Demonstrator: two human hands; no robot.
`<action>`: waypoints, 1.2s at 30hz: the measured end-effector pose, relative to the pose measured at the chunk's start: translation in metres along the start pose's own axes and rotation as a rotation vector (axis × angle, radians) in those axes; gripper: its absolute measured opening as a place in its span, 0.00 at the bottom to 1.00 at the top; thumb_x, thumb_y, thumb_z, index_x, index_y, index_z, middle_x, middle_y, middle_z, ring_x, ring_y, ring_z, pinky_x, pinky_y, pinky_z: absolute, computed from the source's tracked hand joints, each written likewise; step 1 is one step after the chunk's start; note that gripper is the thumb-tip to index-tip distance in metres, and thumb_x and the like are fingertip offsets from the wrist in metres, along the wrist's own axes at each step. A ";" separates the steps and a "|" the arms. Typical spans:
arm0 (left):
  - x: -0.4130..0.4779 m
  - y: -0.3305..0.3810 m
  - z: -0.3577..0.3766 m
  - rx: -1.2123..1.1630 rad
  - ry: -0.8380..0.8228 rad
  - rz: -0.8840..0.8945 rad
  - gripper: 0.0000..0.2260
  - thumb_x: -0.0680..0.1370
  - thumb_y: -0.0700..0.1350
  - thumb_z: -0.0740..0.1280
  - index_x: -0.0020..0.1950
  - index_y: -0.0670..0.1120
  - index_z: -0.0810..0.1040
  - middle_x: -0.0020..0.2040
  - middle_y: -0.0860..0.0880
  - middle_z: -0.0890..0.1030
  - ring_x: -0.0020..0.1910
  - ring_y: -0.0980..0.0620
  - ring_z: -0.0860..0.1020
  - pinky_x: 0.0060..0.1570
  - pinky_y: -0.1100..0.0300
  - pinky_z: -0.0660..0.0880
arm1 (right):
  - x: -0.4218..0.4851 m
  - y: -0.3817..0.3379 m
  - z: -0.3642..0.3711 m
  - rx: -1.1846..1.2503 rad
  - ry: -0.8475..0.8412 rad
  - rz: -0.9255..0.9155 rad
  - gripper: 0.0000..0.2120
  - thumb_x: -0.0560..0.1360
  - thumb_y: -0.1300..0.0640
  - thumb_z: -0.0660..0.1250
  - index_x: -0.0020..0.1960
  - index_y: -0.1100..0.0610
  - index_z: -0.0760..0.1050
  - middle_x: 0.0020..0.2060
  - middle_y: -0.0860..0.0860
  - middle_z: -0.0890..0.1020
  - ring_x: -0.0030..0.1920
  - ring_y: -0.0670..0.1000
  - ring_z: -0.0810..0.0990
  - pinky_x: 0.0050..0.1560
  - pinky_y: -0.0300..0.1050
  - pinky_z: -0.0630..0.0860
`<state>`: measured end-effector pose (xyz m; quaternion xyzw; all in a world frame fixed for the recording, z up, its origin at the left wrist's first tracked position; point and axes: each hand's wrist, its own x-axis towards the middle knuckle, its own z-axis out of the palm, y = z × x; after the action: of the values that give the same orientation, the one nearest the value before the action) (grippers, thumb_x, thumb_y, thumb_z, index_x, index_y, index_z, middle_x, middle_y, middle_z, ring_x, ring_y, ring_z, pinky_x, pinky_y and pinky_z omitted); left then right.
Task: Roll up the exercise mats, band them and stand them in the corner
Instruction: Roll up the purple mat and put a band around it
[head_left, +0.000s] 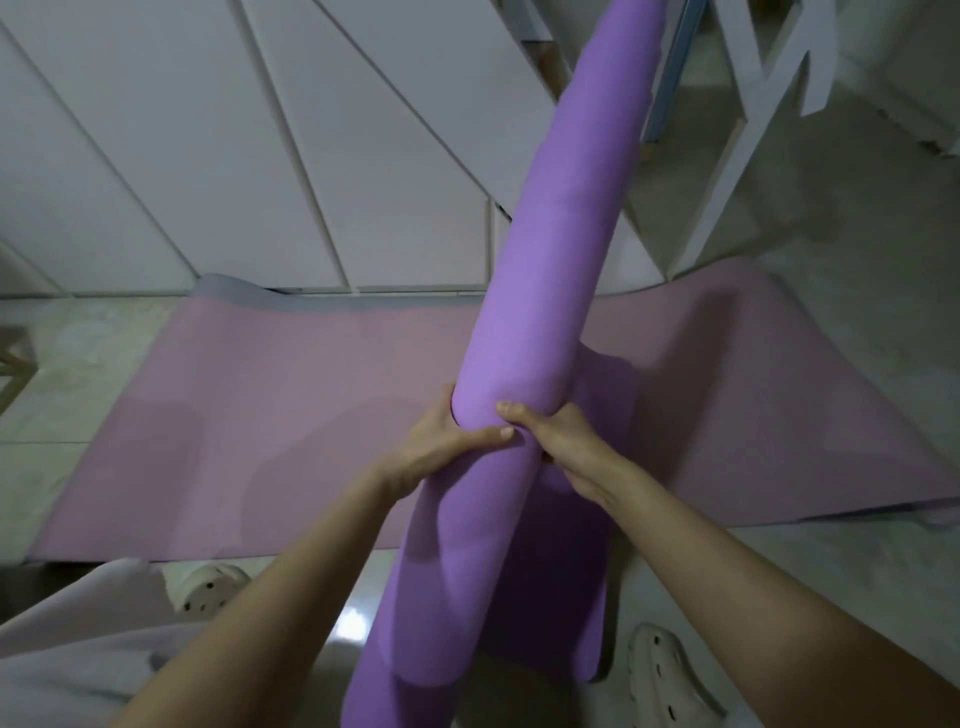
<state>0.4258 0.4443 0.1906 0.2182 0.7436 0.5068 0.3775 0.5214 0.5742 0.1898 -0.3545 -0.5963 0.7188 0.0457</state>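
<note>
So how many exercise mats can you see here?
2. A mostly rolled purple foam mat is gripped by the left hand and right hand. A pink foam mat lies flat on the floor behind it. Another could hide underneath.

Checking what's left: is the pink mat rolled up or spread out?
Spread out: the pink mat lies flat across the floor, unrolled.

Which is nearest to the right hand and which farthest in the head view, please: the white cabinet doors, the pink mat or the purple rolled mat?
1. The purple rolled mat: gripped by the right hand.
2. The pink mat: flat on the floor beneath.
3. The white cabinet doors: beyond the pink mat's far edge.
</note>
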 end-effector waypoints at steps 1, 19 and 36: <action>0.000 0.001 -0.002 -0.019 0.005 -0.004 0.43 0.58 0.54 0.80 0.69 0.50 0.65 0.57 0.58 0.77 0.51 0.65 0.78 0.44 0.69 0.74 | -0.001 -0.001 -0.001 0.000 -0.045 -0.012 0.22 0.70 0.55 0.74 0.61 0.60 0.75 0.50 0.53 0.84 0.49 0.50 0.83 0.51 0.49 0.80; -0.022 -0.045 0.037 0.344 0.296 0.257 0.46 0.58 0.63 0.71 0.72 0.49 0.61 0.65 0.52 0.70 0.61 0.51 0.72 0.56 0.54 0.71 | -0.004 -0.031 -0.023 0.121 0.253 -0.189 0.21 0.67 0.54 0.77 0.57 0.54 0.74 0.55 0.50 0.82 0.54 0.50 0.80 0.48 0.45 0.76; -0.008 0.038 0.009 0.025 0.082 0.211 0.42 0.53 0.56 0.79 0.64 0.54 0.66 0.56 0.60 0.76 0.49 0.70 0.76 0.42 0.71 0.75 | -0.015 -0.046 -0.037 -0.004 -0.242 -0.160 0.16 0.72 0.63 0.70 0.58 0.54 0.75 0.52 0.51 0.83 0.50 0.48 0.82 0.47 0.43 0.80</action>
<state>0.4356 0.4589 0.2266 0.2791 0.7375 0.5432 0.2885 0.5373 0.6103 0.2361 -0.2167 -0.6252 0.7492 0.0301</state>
